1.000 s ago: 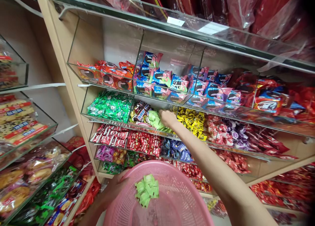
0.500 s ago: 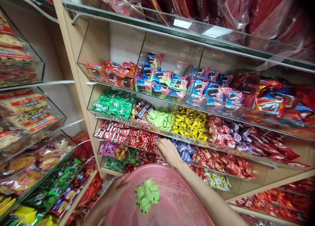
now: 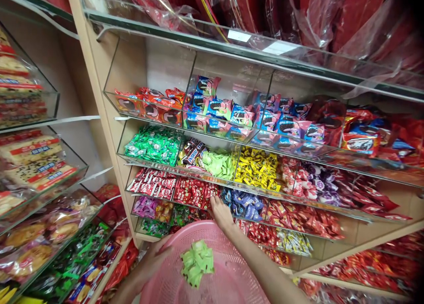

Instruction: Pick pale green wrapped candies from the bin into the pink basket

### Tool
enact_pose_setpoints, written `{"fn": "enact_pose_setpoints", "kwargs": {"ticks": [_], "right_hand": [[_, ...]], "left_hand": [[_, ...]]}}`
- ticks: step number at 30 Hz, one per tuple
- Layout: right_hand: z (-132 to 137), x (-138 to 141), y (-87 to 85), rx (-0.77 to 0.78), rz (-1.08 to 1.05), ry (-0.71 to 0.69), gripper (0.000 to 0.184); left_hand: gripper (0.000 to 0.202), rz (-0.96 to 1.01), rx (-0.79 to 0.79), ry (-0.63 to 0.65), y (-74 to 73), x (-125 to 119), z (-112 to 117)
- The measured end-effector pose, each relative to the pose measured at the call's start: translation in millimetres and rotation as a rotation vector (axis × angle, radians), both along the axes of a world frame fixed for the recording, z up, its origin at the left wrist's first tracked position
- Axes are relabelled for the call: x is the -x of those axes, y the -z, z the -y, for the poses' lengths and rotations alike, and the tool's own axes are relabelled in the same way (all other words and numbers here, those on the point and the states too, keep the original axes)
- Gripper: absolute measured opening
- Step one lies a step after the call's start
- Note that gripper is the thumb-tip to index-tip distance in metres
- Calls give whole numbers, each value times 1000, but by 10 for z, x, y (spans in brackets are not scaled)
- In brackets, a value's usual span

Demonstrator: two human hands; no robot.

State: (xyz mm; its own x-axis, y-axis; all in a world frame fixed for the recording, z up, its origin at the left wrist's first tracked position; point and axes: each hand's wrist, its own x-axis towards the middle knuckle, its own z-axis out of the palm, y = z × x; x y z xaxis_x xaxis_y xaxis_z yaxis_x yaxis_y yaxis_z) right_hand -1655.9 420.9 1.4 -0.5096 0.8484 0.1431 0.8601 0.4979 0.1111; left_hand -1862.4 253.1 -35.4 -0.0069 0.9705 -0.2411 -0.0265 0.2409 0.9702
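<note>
My left hand [image 3: 155,256] grips the rim of a pink plastic basket [image 3: 228,273] at the bottom of the view. Several light green candy packets [image 3: 198,262] lie in the basket. My right hand [image 3: 220,212] reaches over the basket to the third shelf, with its fingers extended onto the red packets [image 3: 195,191] and next to the blue packets [image 3: 243,202]. Nothing shows in its fingers. Above it sits the bin of light green candy [image 3: 220,164], beside Snickers bars [image 3: 192,153] and yellow candies [image 3: 256,167].
A tilted clear-bin shelf unit [image 3: 109,118] holds green candies [image 3: 154,144], Oreo packs [image 3: 228,112] and red snack bags at right. Another shelf [image 3: 39,176] of biscuits and cakes stands at the left. Red bagged goods hang on top.
My right hand has left the light green candy bin and dropped one shelf to the red and blue packets. The view shifted slightly. The left hand still holds the basket.
</note>
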Motion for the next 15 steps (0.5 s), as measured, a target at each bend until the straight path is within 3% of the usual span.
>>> {"fn": "enact_pose_setpoints", "kwargs": {"ticks": [4,10,15], "right_hand": [[1,14,25,28,-25,71,19],[25,-44,2,72,-58,47,20],[46,-95,-19,100,-156,10,21]], "left_hand": [[61,10,7,53,54,55,-53],[59,33,-8,69,165,106,-133],[57,33,7,61,120,123,-128]]}}
